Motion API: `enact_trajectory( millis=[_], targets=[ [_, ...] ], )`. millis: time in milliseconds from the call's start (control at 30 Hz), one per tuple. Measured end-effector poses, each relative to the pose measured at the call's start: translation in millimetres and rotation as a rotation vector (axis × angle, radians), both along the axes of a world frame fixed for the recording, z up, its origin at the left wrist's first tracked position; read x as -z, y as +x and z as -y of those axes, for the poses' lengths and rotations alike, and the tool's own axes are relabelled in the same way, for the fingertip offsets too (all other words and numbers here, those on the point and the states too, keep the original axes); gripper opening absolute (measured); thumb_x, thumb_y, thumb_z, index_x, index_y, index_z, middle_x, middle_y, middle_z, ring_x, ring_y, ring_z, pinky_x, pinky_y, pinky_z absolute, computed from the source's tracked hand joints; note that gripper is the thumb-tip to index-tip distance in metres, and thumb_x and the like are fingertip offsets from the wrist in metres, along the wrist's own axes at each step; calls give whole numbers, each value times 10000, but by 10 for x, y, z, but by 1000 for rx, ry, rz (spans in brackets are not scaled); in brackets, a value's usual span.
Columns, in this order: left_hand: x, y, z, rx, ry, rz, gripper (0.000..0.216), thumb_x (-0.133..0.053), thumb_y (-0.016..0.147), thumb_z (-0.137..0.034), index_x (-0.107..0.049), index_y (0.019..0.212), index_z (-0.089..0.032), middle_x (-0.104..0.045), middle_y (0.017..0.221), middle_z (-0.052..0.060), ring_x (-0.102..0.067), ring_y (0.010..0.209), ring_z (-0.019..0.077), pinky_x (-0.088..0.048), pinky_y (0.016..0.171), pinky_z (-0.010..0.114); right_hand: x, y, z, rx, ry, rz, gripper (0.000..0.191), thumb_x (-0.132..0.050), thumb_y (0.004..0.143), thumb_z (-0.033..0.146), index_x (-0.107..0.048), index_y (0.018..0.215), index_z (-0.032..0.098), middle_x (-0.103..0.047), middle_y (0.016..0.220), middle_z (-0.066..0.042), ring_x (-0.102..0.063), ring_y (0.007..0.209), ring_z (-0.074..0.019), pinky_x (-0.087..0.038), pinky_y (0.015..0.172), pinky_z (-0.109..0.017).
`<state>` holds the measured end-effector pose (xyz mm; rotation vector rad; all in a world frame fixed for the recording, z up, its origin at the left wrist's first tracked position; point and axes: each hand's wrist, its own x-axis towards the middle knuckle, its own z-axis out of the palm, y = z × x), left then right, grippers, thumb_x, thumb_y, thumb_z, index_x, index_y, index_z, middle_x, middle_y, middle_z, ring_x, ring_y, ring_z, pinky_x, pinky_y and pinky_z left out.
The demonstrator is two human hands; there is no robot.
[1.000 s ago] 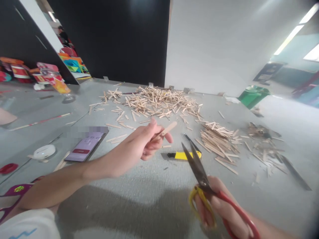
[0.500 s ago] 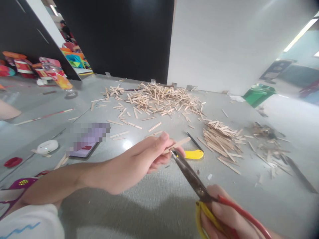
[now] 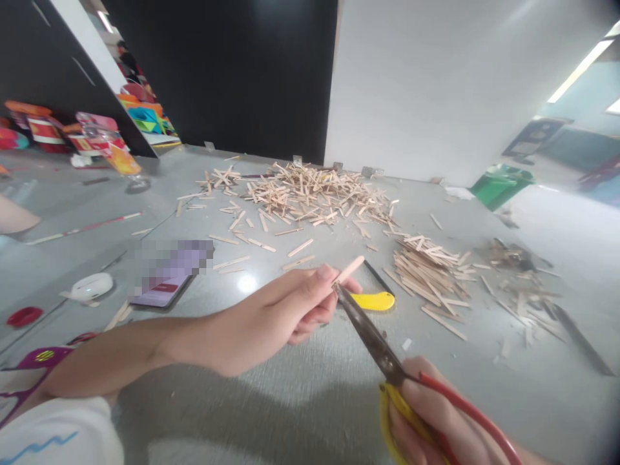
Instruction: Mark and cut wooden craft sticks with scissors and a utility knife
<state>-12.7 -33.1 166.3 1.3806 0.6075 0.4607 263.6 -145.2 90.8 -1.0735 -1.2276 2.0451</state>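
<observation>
My left hand [image 3: 295,300] pinches a wooden craft stick [image 3: 351,268] between thumb and fingers, its rounded end pointing up and right. In my right hand [image 3: 431,407] is a pair of scissors [image 3: 371,336] with red and yellow handles. The blade tips meet the stick close to my left thumb; whether they cut into it I cannot tell. Behind my left fingertips lies a yellow-handled utility knife [image 3: 372,301], and a dark pen-like stick [image 3: 379,278] rests beside it.
A large heap of craft sticks [image 3: 314,194] lies at the back, with a neater pile [image 3: 426,271] to the right. At left are a phone [image 3: 169,278], a white earbud case [image 3: 92,286] and a bottle [image 3: 116,152]. A green bin [image 3: 504,186] stands at far right.
The craft stick in my left hand has tilted more steeply upward, and its tip has shifted slightly left. The scissors stay at the stick, with the right hand barely moved.
</observation>
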Motion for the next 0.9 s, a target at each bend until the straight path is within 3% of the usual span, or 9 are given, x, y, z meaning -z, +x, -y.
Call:
enact_trajectory(
  millis=[133,267,367,467,667,900],
  targets=[
    [65,-9,-17,0,-10,19,407,-389,1202,-547,-610,1256,-209,-353,836,-59,-220,652,135,-242,563,295,4,14,17,32,45,105,657,-499,1082,798,-564,755,232,-537,629,23,-458,541,-121,-355,525,-272],
    [50,3,-43,-13,-19,-23,408,-391,1204,-543,-627,1172,-212,-398,816,-54,-284,651,128,-286,587,297,63,63,32,12,69,133,673,-472,1104,779,-558,720,232,-500,559,39,-419,487,-112,-327,491,-273],
    [-8,7,-50,-3,-30,-103,304,-432,1205,-441,-609,1360,-248,-452,847,-45,-354,677,133,-331,590,277,175,89,48,50,54,79,650,-461,1126,743,-573,746,227,-469,526,57,-395,454,-107,-323,472,-265],
    [-46,8,-48,13,29,-152,335,-431,1204,-422,-572,1455,-249,-465,838,-50,-375,660,129,-364,573,261,220,73,40,44,25,4,671,-467,1100,785,-565,742,226,-448,526,64,-356,427,-96,-281,440,-261],
    [-33,11,-50,-46,243,-207,357,-449,1181,-468,-658,1265,-191,-488,795,-31,-421,630,133,-386,544,264,-11,8,-21,13,91,-54,645,-601,1011,831,-602,829,212,-598,742,-16,-530,655,-148,-421,618,-273],
    [-57,11,-57,-39,266,-276,278,-450,1164,-359,-666,1128,-185,-531,823,-21,-440,637,126,-438,607,272,119,38,-19,66,27,-45,638,-521,1064,799,-572,800,220,-471,567,63,-408,464,-102,-308,468,-242]
  ],
)
